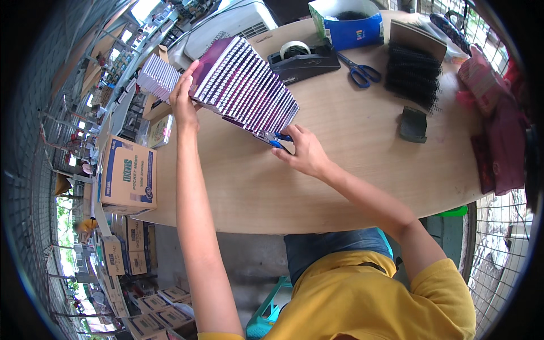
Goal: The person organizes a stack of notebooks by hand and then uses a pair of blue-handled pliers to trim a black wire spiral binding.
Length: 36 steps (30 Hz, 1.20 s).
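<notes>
A tall stack of spiral-bound notebooks [249, 85] with purple covers lies tilted over the table, its rows of white wire binding facing up. My left hand [185, 103] is closed round the stack's left end, fingers along its side. In my right hand [306, 150] is a pair of pliers [276, 143] with blue handles. The jaws of the pliers are at the stack's near lower edge, by the wire ends; whether they grip a wire is too small to tell.
On the table [351, 187] stand a black tape dispenser [303, 61], blue-handled scissors [362, 73], a blue box [354, 31], a bundle of black wire coils [413, 73] and a small dark tray [413, 124]. A brown carton [129, 173] is at the left; another notebook stack [158, 77] lies beyond.
</notes>
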{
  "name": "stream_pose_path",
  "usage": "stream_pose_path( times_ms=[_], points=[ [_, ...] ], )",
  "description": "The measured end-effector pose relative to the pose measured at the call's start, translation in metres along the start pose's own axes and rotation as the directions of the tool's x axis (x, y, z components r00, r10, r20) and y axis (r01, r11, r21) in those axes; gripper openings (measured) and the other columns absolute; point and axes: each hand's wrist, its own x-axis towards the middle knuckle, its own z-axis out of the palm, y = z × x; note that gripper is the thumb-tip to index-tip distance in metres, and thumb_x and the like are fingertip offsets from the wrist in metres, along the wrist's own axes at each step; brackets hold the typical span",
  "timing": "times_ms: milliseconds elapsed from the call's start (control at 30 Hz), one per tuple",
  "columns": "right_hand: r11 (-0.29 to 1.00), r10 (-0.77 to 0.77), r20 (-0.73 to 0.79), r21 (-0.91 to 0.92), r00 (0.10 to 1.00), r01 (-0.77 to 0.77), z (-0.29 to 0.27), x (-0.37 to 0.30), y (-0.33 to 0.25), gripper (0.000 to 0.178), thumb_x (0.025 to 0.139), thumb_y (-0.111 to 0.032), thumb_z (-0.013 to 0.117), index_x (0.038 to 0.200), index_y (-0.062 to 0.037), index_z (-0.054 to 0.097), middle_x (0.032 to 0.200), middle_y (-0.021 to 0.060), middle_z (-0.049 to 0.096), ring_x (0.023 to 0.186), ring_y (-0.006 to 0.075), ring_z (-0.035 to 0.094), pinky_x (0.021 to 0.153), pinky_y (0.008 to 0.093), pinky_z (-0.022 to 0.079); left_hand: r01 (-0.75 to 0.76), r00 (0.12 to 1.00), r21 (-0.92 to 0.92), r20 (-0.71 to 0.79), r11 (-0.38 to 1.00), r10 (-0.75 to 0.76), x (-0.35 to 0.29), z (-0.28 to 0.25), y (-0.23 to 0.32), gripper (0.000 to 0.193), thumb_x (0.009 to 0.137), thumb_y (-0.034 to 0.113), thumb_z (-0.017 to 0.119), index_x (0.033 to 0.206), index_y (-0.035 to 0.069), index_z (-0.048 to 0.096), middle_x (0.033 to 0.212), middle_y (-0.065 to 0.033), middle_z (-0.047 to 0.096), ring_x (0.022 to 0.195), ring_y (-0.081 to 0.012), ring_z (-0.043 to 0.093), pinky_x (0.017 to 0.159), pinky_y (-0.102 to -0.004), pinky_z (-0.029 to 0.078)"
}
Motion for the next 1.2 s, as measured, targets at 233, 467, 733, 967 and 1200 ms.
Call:
stream_pose_path(
  times_ms=[233, 467, 733, 967, 1200],
  points=[
    [0.959, -0.154, -0.02, -0.245, 0.988, 0.145, 0.01, -0.007, 0.006, 0.047, 0.076, -0.026, 0.073, 0.11, -0.0008, 0.054, 0.098, 0.0148, 0.055, 0.095, 0.0325, 0.052, 0.086, 0.0427, 0.042, 0.016, 1.0, -0.055, -0.016, 0.998, -0.017, -0.003, 0.003, 0.005, 0.039, 0.094, 0.021, 0.045, 0.126, 0.004, 0.06, 0.124, -0.0095, 0.06, 0.103, -0.0133, 0.061, 0.081, -0.023, 0.054],
    [0.932, -0.296, -0.069, -0.238, 0.953, 0.273, 0.01, -0.005, 0.011, 0.034, 0.078, -0.024, 0.069, 0.101, -0.0037, 0.054, 0.093, 0.0174, 0.059, 0.086, 0.0314, 0.058, 0.074, 0.044, 0.047, 0.02, 0.999, -0.066, -0.045, 0.998, -0.023, 0.0, 0.003, 0.002, 0.038, 0.094, 0.021, 0.047, 0.125, 0.004, 0.06, 0.124, -0.0102, 0.06, 0.102, -0.0132, 0.062, 0.08, -0.0227, 0.054],
    [0.812, 0.33, 0.34, 0.373, 0.88, -0.449, -0.006, 0.013, 0.009, 0.034, 0.085, -0.027, 0.065, 0.097, 0.0041, 0.061, 0.085, 0.0185, 0.066, 0.079, 0.0251, 0.065, 0.07, 0.0401, 0.051, -0.027, 1.0, -0.032, 0.003, 0.999, 0.027, 0.002, -0.002, -0.002, 0.04, 0.094, 0.023, 0.045, 0.128, 0.004, 0.058, 0.123, -0.0095, 0.061, 0.101, -0.0134, 0.063, 0.081, -0.0255, 0.054],
    [0.946, -0.156, -0.06, -0.297, 0.986, 0.132, 0.002, -0.011, 0.018, 0.042, 0.076, -0.025, 0.071, 0.11, -0.0043, 0.055, 0.096, 0.0135, 0.056, 0.093, 0.0312, 0.054, 0.08, 0.0436, 0.044, 0.009, 1.0, 0.034, -0.001, 0.999, -0.009, -0.001, 0.001, 0.001, 0.046, 0.093, 0.029, 0.042, 0.132, 0.007, 0.054, 0.121, -0.0083, 0.061, 0.097, -0.0131, 0.064, 0.075, -0.0285, 0.058],
    [0.92, 0.257, 0.291, 0.22, 0.922, -0.326, -0.004, 0.008, 0.011, 0.033, 0.086, -0.026, 0.064, 0.104, 0.0012, 0.059, 0.08, 0.0118, 0.063, 0.074, 0.0222, 0.063, 0.065, 0.0358, 0.05, 0.006, 1.0, -0.039, -0.023, 0.999, -0.007, 0.0, 0.0, 0.001, 0.039, 0.093, 0.02, 0.046, 0.125, 0.004, 0.061, 0.124, -0.0088, 0.06, 0.106, -0.0139, 0.06, 0.086, -0.0246, 0.051]
  ],
)
